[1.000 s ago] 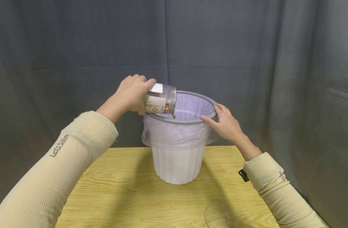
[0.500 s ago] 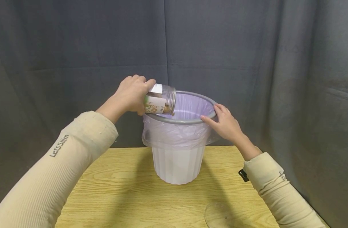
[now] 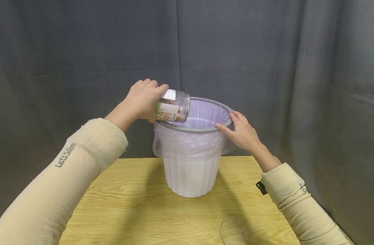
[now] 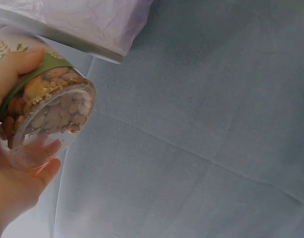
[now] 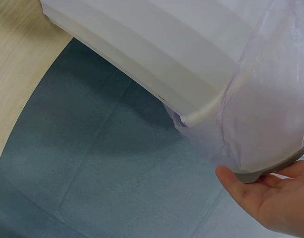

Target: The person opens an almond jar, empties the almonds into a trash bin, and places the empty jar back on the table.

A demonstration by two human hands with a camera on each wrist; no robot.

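My left hand (image 3: 142, 100) grips a clear labelled jar (image 3: 173, 107), tipped on its side at the left of the bin's grey rim (image 3: 199, 130) with its mouth facing over the opening. In the left wrist view the jar (image 4: 48, 114) holds brown nuts, and my fingers (image 4: 18, 183) wrap round its base. A white ribbed bin (image 3: 191, 177) lined with a pale purple bag (image 3: 187, 144) stands on the wooden table (image 3: 137, 211). My right hand (image 3: 240, 131) holds the rim on the right side, fingers over the edge; the right wrist view shows the thumb and palm (image 5: 271, 198) under the rim.
A clear round lid or dish (image 3: 236, 231) lies on the table near the front edge, right of centre. A dark grey curtain (image 3: 266, 68) hangs behind and to the right. The table's back edge runs just behind the bin.
A second ago a few nuts dropped from the jar's mouth into the bin; now nothing falls. The jar has lifted very slightly. The right hand has not moved.
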